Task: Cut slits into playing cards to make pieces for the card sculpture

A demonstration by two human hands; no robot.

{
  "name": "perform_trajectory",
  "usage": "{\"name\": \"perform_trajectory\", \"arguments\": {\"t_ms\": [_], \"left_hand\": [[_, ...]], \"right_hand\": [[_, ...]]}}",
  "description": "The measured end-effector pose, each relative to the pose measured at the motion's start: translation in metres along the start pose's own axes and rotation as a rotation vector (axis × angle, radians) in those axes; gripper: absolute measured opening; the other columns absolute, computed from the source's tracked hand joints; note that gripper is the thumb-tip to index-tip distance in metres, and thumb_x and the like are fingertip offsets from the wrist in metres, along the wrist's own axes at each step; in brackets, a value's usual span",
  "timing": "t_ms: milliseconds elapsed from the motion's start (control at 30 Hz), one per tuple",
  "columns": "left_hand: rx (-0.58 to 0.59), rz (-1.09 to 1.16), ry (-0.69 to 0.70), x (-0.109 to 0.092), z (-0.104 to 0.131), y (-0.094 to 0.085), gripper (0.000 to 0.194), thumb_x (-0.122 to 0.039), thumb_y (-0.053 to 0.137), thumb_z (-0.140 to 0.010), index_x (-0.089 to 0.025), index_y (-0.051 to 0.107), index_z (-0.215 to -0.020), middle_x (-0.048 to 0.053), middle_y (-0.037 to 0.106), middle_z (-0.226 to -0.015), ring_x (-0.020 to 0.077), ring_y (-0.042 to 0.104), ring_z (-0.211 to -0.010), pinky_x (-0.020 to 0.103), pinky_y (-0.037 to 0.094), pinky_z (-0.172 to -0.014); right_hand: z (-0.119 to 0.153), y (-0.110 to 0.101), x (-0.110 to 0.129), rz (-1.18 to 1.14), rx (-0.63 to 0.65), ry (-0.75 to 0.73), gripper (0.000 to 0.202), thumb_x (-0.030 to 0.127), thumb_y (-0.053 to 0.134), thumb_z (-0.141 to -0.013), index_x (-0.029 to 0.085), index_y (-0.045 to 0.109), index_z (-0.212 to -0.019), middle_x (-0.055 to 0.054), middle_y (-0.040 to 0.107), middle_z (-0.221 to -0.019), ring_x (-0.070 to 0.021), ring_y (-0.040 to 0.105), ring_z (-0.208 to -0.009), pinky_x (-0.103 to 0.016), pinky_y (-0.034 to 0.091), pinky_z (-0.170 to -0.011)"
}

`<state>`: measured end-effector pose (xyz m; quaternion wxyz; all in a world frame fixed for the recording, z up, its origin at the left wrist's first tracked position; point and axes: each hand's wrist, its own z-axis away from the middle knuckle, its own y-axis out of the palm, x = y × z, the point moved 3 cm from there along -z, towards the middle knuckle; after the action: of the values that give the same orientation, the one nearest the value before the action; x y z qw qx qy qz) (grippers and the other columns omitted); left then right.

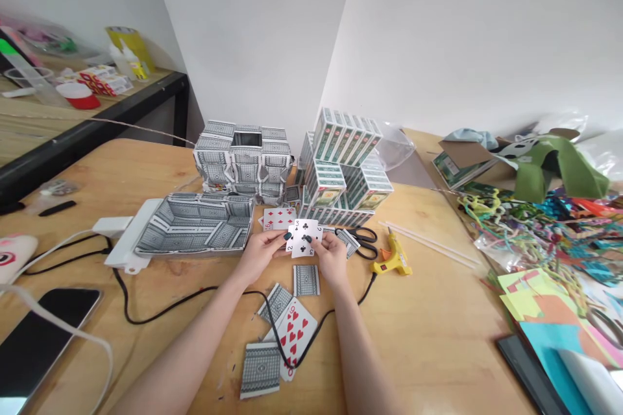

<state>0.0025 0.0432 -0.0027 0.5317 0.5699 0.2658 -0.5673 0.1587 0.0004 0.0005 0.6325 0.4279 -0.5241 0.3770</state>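
Note:
Two playing cards (304, 237), a three of clubs laid across a two, are held up between my hands over the table. My left hand (263, 251) pinches the left end of the crossed pair. On the other side, my right hand (329, 254) grips the right end with its thumb on the front. Beneath them lies a folded patterned card (306, 280). Closer to me are a ten of hearts (294, 334) and more grey-backed cards (261, 369). A red diamonds card (279, 218) rests just behind my left hand.
A card-covered tray (195, 227) and a card-built structure (243, 159) stand behind left, stacked card boxes (341, 162) behind right. Black scissors (366, 243) and a yellow glue gun (395, 256) lie right; its black cord (170, 301) crosses the table. A phone (46, 337) lies left.

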Motion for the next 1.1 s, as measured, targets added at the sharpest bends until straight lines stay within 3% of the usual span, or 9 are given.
{"name": "perform_trajectory", "arguments": {"t_ms": [467, 1100], "left_hand": [[0.077, -0.057, -0.046, -0.003, 0.002, 0.005, 0.041, -0.041, 0.067, -0.065, -0.016, 0.066, -0.097, 0.006, 0.067, -0.101, 0.0227, 0.062, -0.09, 0.041, 0.05, -0.082], [-0.02, -0.162, 0.004, -0.008, -0.001, 0.008, 0.031, -0.034, 0.068, -0.063, -0.014, 0.067, -0.087, 0.007, 0.07, -0.088, 0.0207, 0.063, -0.085, 0.034, 0.048, -0.08]], "right_hand": [[-0.001, -0.002, -0.002, 0.102, -0.028, -0.021, 0.02, 0.034, 0.064, -0.066, 0.016, 0.056, -0.067, -0.001, 0.064, -0.06, -0.0138, 0.056, -0.052, -0.024, 0.042, -0.05], [0.002, 0.001, -0.003, 0.073, -0.015, -0.009, 0.022, 0.035, 0.065, -0.064, 0.018, 0.053, -0.065, 0.0, 0.06, -0.056, -0.0132, 0.053, -0.049, -0.024, 0.04, -0.048]]}}
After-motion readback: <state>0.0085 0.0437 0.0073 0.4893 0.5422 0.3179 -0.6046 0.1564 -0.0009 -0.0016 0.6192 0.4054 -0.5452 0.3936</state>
